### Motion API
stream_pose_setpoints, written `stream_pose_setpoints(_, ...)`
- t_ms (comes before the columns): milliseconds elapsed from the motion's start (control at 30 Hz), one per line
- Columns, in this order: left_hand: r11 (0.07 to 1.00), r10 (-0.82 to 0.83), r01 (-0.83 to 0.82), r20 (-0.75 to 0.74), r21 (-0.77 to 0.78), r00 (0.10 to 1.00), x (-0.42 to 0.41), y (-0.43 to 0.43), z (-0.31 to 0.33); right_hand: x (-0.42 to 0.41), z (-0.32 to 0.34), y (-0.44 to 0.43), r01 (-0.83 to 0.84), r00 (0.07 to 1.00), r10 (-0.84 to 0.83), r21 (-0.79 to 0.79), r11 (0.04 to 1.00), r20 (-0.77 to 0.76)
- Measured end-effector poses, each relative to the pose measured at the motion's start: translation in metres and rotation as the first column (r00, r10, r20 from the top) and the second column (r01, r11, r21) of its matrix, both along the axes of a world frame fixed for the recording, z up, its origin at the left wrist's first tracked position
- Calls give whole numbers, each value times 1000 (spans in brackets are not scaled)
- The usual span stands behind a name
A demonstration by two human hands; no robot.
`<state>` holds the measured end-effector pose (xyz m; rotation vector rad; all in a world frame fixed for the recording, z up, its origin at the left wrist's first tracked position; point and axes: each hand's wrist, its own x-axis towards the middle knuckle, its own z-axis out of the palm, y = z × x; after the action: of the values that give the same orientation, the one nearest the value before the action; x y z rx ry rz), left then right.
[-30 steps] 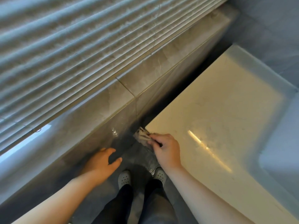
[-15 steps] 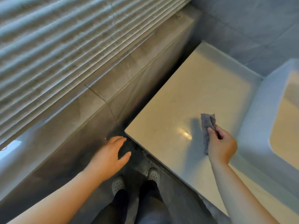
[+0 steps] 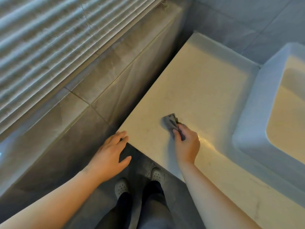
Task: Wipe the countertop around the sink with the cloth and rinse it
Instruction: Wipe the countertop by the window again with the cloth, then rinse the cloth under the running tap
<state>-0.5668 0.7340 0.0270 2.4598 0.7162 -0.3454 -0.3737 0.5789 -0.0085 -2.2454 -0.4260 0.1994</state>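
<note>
Gripping grey cloth (image 3: 170, 122) against the counter (image 3: 198, 83) in the right hand (image 3: 187, 146); holding left hand (image 3: 110, 152) open by its corner.

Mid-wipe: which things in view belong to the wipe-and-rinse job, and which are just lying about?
Job in hand:
cloth, gripped by the right hand
countertop
sink
left hand, open, fingertips at the countertop's near corner

Just there:
window blind
tiled ledge
shoes
wall tiles
</note>
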Motion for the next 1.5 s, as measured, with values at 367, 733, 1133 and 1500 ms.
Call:
stream_pose_setpoints(367,987,-29,34,39,-159,999,-13,18,13,-80,49,-24,-206,848,206,54,977,-489)
stream_pose_setpoints(733,945,-46,100,177,-311,983,17,-19,74,-50,142,-87,143,933,-93,120,982,-347)
stream_pose_setpoints(1133,923,-128,243,358,-299,925,135,-138,161,28,228,-208,25,981,19,218,976,-196)
stream_pose_setpoints(1500,587,166,194,352,-786,921,257,-311,213,126,277,-343,-139,985,152,147,979,-85)
